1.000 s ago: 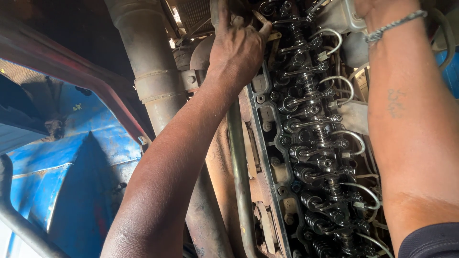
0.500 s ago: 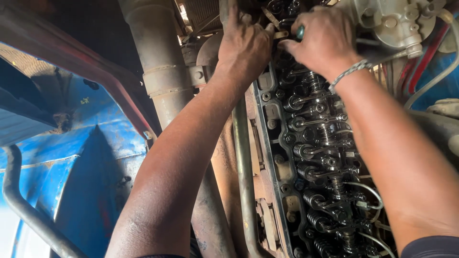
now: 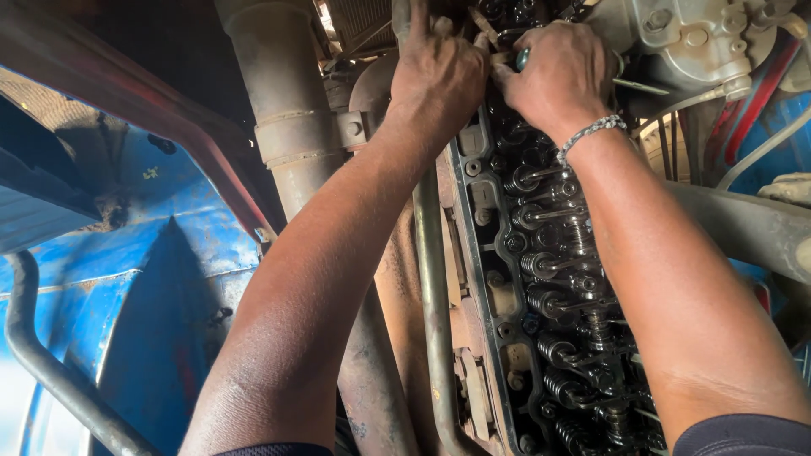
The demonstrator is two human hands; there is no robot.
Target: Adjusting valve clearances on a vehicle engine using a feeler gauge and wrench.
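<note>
Working far end of open cylinder head [image 3: 541, 279]: left hand [image 3: 439, 72] fingers curled over top edge, right hand [image 3: 553, 72] closed on teal-tipped tool [image 3: 522, 57] beside it; valve springs [image 3: 549, 262] exposed, cover off, reassembly pending.

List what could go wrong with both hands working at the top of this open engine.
The left hand and right hand crowd one spot; oily valve springs invite a slip. The bracelet might snag on the rocker arms. Anything dropped could fall into the open cylinder head.
</note>
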